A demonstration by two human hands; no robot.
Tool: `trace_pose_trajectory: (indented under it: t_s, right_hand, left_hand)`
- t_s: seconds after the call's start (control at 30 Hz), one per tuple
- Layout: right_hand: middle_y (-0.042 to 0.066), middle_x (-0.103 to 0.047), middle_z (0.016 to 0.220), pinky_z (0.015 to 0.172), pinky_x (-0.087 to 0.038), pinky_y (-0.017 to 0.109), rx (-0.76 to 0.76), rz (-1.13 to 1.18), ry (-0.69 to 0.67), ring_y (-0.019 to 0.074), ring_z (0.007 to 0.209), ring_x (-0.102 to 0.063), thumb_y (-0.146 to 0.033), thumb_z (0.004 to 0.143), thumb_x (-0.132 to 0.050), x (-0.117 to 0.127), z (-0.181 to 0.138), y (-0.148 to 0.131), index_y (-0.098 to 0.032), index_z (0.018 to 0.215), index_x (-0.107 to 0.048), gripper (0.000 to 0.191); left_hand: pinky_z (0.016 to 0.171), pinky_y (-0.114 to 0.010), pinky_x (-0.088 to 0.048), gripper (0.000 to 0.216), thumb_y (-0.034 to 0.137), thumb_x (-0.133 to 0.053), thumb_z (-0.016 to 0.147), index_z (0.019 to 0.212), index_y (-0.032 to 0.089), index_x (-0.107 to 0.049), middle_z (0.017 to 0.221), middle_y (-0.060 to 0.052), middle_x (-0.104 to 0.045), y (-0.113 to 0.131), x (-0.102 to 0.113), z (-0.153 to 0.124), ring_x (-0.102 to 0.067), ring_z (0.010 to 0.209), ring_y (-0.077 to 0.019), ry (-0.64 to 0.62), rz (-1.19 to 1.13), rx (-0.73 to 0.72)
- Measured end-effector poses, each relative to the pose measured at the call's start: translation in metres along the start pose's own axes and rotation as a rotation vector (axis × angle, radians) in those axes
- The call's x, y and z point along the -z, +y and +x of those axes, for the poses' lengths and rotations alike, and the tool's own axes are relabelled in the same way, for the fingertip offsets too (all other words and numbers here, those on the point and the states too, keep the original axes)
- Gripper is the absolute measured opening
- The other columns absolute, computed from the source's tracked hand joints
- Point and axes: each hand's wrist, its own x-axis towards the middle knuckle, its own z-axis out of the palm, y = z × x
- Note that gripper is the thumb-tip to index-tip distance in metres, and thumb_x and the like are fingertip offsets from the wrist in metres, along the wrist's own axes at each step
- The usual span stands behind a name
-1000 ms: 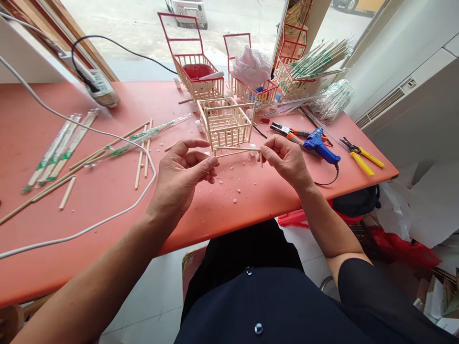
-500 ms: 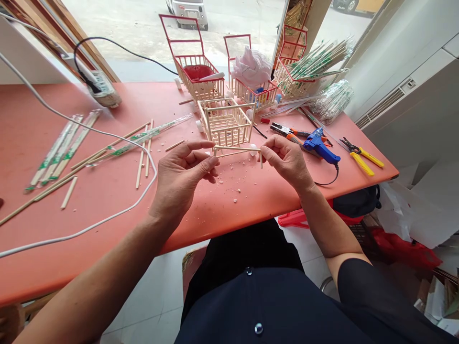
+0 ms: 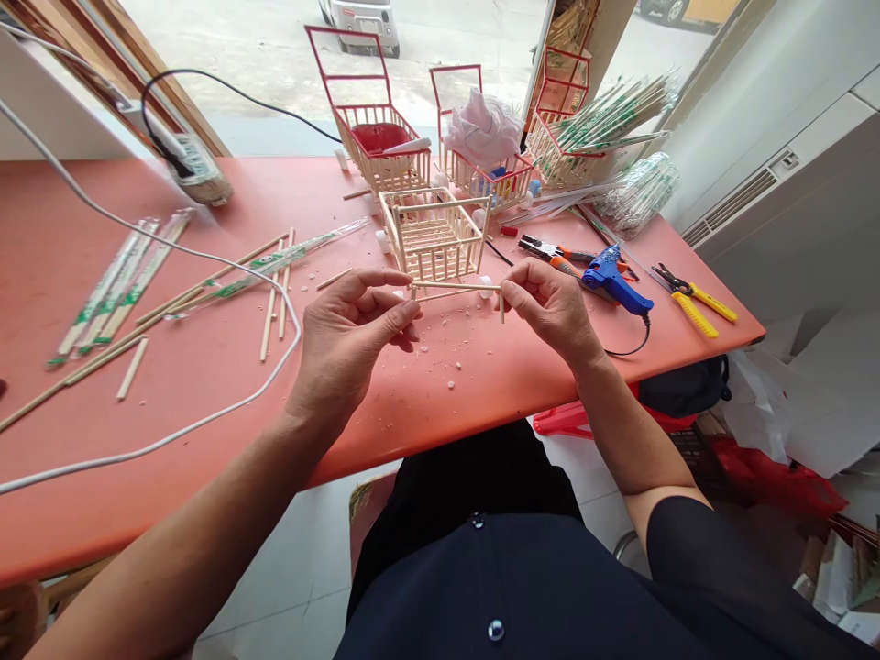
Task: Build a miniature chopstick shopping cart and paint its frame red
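Daylight is coming through the window (image 3: 226,46) along the top of the frame, and a white vehicle (image 3: 364,23) is standing outside. Below, the reddish bench (image 3: 385,412) is stretching from the left edge towards the right, with pale crumbs (image 3: 451,384) lying scattered near its centre. Three red-trimmed carts (image 3: 405,170) are lining its far side; wrapped sticks (image 3: 118,289) are resting at left, a blue glue gun (image 3: 614,278) and yellow-handled pliers (image 3: 697,312) at right. Pale floor tiles (image 3: 281,568) are showing at lower left. Just in front of a plain stick basket (image 3: 440,234), a small stick frame (image 3: 455,285) is spanning the gap between both hands. The right hand (image 3: 546,307) is pinching its right end; the left hand (image 3: 354,321) is curving thumb and forefinger about its left end, but whether they are pressing on it I cannot tell
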Motion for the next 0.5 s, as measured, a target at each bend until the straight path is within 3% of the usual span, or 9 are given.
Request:
trace_pose_trajectory:
  t_s: [0.5]
  right_hand:
    - [0.0,-0.07,0.076,0.071,-0.056,0.028,0.01,-0.008,0.004,0.0118,0.072,-0.066,-0.043,0.097,-0.075,0.0007,-0.0009,0.0014,-0.021,0.083,-0.064,0.029]
  left_hand:
    - [0.054,-0.026,-0.053,0.032,0.028,-0.091,0.071,0.097,0.022,-0.075,0.068,0.002,-0.07,0.0014,-0.0004,-0.0003,-0.065,0.058,-0.0144,-0.01,-0.001,0.0]
